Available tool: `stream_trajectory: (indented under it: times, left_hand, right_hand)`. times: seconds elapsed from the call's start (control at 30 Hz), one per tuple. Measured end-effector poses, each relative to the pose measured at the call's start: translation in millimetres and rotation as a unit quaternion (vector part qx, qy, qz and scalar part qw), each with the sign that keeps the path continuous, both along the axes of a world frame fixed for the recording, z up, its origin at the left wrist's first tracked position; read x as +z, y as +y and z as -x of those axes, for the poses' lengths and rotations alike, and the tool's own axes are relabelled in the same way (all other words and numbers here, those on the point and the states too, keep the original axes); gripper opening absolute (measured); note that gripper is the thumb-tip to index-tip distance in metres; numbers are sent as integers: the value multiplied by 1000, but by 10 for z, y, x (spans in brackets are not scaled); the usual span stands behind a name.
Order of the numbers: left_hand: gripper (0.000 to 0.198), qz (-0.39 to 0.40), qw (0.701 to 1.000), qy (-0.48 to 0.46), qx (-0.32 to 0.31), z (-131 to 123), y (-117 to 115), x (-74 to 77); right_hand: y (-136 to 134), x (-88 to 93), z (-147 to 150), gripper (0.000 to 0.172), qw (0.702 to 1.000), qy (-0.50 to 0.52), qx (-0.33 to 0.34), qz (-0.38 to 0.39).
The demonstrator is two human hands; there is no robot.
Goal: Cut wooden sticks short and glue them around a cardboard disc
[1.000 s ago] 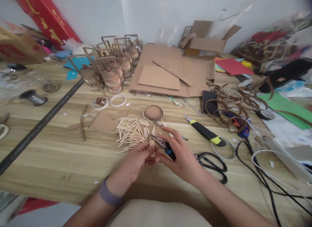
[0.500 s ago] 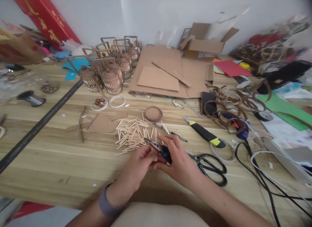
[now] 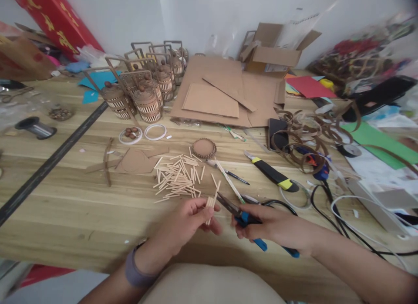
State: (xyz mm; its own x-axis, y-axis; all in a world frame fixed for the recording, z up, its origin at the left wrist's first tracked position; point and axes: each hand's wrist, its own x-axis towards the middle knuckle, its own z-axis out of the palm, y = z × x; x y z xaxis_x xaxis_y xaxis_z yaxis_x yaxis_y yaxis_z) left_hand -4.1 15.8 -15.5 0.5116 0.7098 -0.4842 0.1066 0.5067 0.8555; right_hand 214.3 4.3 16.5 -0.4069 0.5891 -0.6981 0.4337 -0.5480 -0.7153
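Between the thumb and fingers of my left hand is a small bundle of thin wooden sticks, one poking up above the others. My right hand grips blue-handled pliers, their jaws pointing left close to that bundle. Beyond my left hand lies a loose pile of short wooden sticks. Just behind the pile sits a small round cardboard tray with a twisted brown rim. Black-handled scissors lie partly hidden under my right hand.
A yellow-black utility knife and a pen lie to the right, near tangled brown strips and black cables. Several small lidded baskets stand at the back left beside cardboard sheets.
My right hand has moved right, away from my left, and now grips the pliers by their handles. The sticks in my left hand have come into clear view.
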Motion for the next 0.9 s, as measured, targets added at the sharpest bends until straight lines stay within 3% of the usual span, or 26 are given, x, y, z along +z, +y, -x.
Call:
stream_trajectory:
  times: [0.27, 0.63, 0.9]
  left_hand:
    - [43, 22, 998, -26, -43, -70, -34, 8]
    - [39, 13, 997, -42, -59, -55, -34, -45]
    - [44, 16, 997, -36, -60, -66, -24, 8]
  right_hand:
    - [79, 83, 199, 25, 1000, 25, 4, 14]
    - [90, -22, 192, 21, 999, 11, 32, -6]
    - [45, -140, 190, 10, 998, -20, 38, -40]
